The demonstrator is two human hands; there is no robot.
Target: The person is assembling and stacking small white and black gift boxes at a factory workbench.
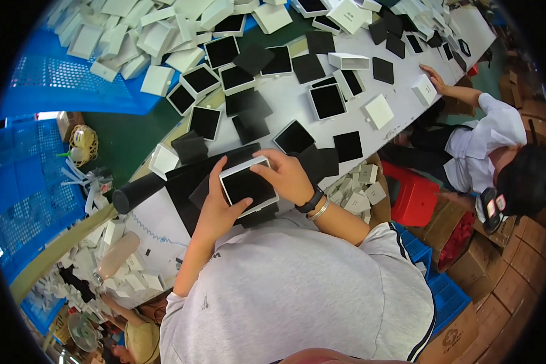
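Between my hands is a small white box (251, 187) with a black inside, held in front of my chest. My left hand (212, 209) closes on its left side, the thumb over the near edge. My right hand (289, 180) grips its far right corner, its thumb lying on the black surface. Under the box lie dark sheets and a black board (179, 188) on the table. Just beyond my right hand sit a white box with a black inside (295, 138) and a loose black square pad (347, 146).
White boxes are heaped in a blue crate (112, 97) at far left. The white table (400, 82) carries more boxes and black pads. A black roll (141, 193) lies left of me. Another person (488, 133) sits at right near a red stool (411, 194); a further person (141, 340) works at lower left.
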